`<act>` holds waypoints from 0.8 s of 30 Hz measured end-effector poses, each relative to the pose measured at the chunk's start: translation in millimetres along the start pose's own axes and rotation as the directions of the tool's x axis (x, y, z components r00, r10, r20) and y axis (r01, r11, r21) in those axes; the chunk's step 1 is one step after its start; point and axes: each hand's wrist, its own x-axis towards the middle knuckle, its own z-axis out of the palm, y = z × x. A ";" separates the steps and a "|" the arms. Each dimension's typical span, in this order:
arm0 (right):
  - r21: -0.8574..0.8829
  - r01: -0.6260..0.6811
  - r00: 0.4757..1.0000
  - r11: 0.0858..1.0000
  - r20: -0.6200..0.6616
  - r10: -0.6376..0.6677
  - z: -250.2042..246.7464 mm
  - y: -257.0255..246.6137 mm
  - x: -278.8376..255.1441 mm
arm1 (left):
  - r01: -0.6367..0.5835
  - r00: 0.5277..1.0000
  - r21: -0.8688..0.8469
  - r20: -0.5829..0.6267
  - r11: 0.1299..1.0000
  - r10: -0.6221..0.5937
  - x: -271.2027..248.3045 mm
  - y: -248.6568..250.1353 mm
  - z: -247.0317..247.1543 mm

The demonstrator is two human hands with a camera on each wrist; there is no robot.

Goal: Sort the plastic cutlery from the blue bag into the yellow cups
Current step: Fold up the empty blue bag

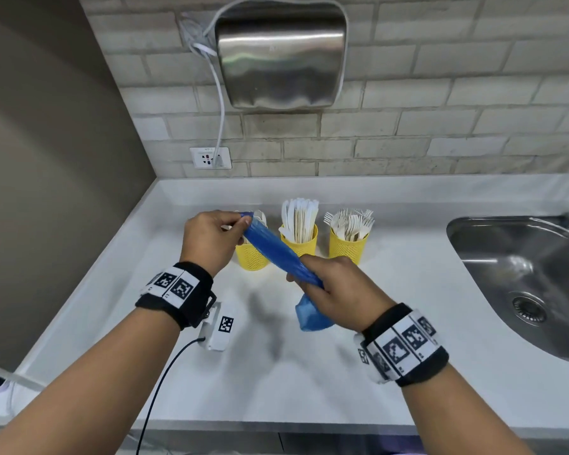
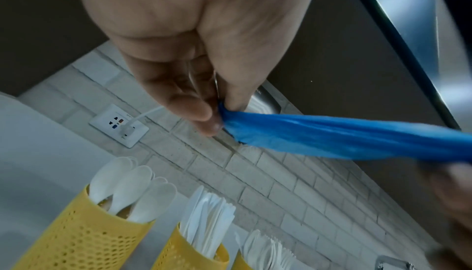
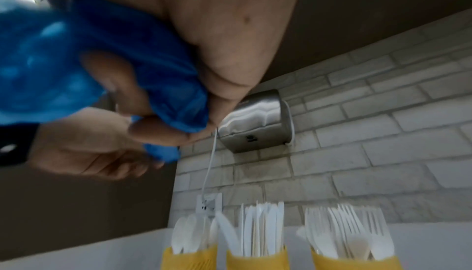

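Both hands grip the bag, left hand pinching one end, right hand fisted round the other, stretching it above the cups; looks empty, cutlery stands sorted in the cups.

No legible text: black-and-white square code markers on both wristbands and on the white device on the surface; small marks on the hand dryer and wall socket unreadable.

Your near counter lies open, three yellow cups crowd its back, sink blocks your right, wall hems your left.
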 end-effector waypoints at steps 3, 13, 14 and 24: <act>-0.015 0.056 0.992 0.998 -0.111 -0.057 -21.8 -4.5 11.7 | 0.037 0.996 0.074 0.084 0.997 -0.044 -5.8 -6.1 2.7; 0.003 -0.021 0.907 1.000 -0.420 0.021 -44.7 7.8 73.8 | 0.331 0.655 -0.229 0.754 0.916 -0.048 -37.7 16.7 -10.6; 0.010 -0.061 0.903 0.998 -0.426 0.060 -41.6 13.5 77.7 | 0.392 0.644 -0.301 0.764 0.869 -0.026 -39.5 16.6 -12.9; -0.053 -0.249 0.962 0.967 -0.124 0.241 22.6 40.8 65.8 | 0.157 0.898 -0.617 0.415 0.771 0.149 -34.2 26.6 -13.1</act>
